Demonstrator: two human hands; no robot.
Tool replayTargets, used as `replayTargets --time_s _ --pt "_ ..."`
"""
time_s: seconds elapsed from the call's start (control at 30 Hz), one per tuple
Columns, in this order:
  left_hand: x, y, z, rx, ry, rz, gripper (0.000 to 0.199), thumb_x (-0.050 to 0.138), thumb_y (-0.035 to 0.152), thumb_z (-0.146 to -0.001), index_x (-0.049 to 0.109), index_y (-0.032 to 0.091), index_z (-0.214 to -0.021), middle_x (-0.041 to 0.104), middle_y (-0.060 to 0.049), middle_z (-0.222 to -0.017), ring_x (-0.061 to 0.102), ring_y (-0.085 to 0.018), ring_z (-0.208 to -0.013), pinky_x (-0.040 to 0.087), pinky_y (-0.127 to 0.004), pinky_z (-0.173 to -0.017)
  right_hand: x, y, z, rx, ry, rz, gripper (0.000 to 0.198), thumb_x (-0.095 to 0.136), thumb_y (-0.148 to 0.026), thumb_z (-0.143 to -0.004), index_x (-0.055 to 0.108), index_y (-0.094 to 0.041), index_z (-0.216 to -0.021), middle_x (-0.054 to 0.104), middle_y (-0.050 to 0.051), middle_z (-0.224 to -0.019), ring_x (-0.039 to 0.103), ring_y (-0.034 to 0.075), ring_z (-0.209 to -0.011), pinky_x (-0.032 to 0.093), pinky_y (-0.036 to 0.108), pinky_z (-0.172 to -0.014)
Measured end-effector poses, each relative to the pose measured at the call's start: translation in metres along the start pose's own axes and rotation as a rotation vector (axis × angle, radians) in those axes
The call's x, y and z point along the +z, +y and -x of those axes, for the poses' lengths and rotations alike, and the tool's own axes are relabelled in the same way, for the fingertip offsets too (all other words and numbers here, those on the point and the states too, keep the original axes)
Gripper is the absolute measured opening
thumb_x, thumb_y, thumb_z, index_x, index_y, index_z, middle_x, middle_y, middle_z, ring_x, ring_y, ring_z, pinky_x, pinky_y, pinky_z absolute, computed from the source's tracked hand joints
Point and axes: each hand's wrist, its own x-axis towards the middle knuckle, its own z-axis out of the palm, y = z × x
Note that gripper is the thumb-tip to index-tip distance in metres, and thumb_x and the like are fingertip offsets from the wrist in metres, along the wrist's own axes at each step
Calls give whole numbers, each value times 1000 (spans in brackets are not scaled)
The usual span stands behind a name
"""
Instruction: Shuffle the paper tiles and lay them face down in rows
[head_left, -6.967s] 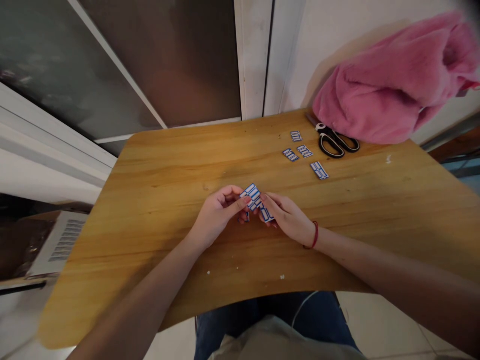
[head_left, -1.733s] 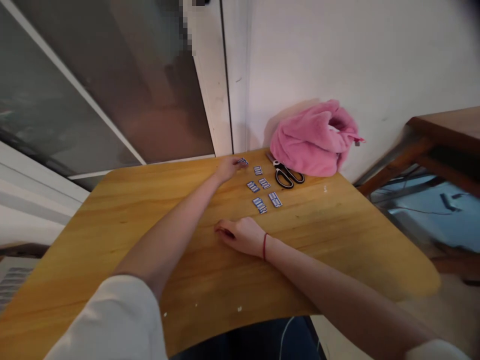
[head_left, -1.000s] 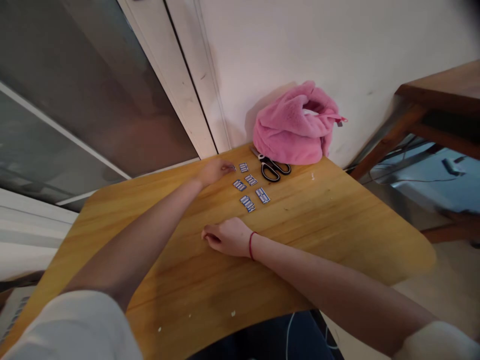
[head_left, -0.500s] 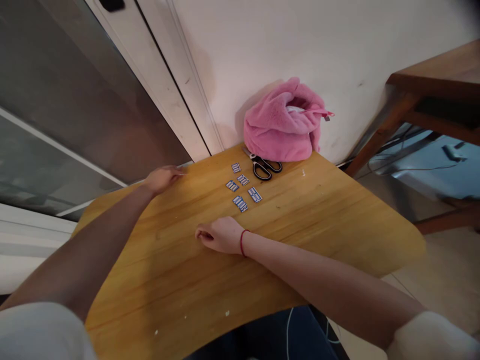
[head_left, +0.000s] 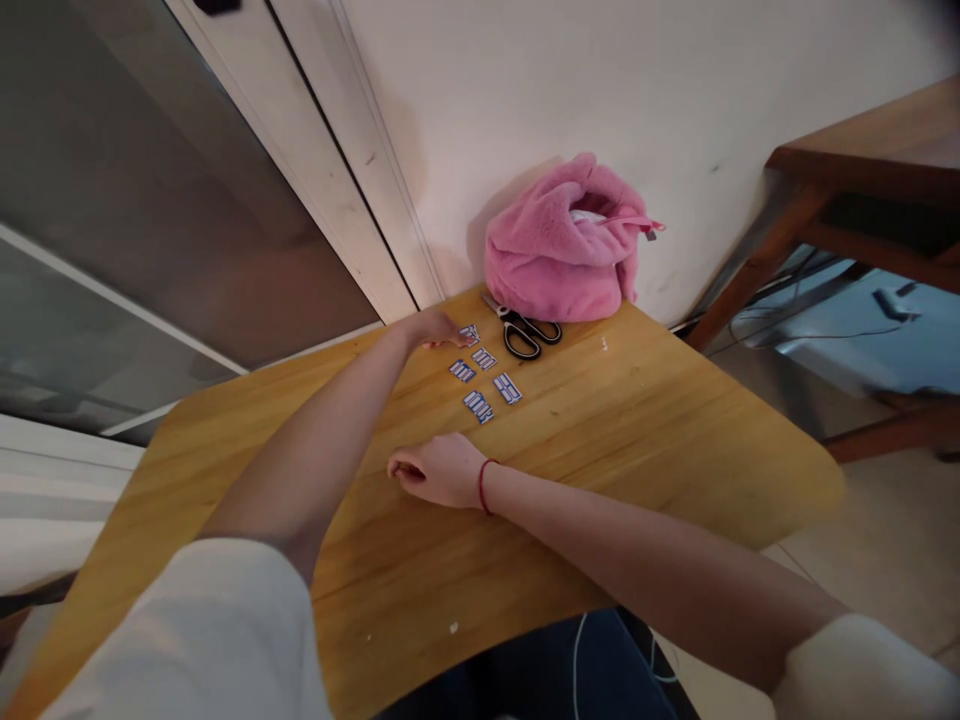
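Observation:
My left hand reaches to the far side of the wooden table. Its fingertips close on a small blue-and-white card, partly covering it. Closer to me rests my right hand, a red string round the wrist. Its fingers are curled in, and I see nothing in them. Between the hands lie several more blue-and-white pieces in small overlapping groups: one group, another, a third and the nearest.
Black-handled scissors lie right of the cards, blades towards a pink plush bag leaning on the white wall. A sliding door borders the table at left. A brown wooden desk stands at right.
My left hand has moved right, from the table's left far edge to the farthest card group. My right hand, the scissors and the bag have stayed in place.

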Motion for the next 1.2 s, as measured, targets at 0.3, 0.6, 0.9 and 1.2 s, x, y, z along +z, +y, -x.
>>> replayTargets --time_s 0.3,0.6,0.9,1.2 --pt "4 0 -9 64 65 61 53 81 40 -59 61 18 -103 61 -4 -65 58 -21 -65 42 -33 -61 1 1 -2 7 -5 7 27 44 -29 -89 65 -27 -105 71 -2 -95 64 15 -83 35 25 -64" --pt "2 21 -15 124 148 0 37 83 15 -48 62 17 -79 62 -4 -68 61 -30 -90 43 -34 -76 1 2 -2 7 10 -13 25 45 -28 -88 66 -27 -102 71 -3 -91 63 14 -82 33 25 -62" --pt "-2 26 12 64 164 103 17 76 25 -64 65 16 -75 64 -6 -70 60 -22 -76 42 -32 -65 -1 1 -2 14 9 -38 24 48 -26 -87 67 -25 -102 71 -2 -88 63 14 -80 33 25 -62" --pt "19 43 35 -118 16 44 24 82 33 -55 67 17 -63 60 -5 -60 61 -26 -78 44 -33 -64 2 3 -2 -19 36 -21 23 48 -25 -86 67 -25 -99 70 -2 -88 63 14 -79 34 24 -63"
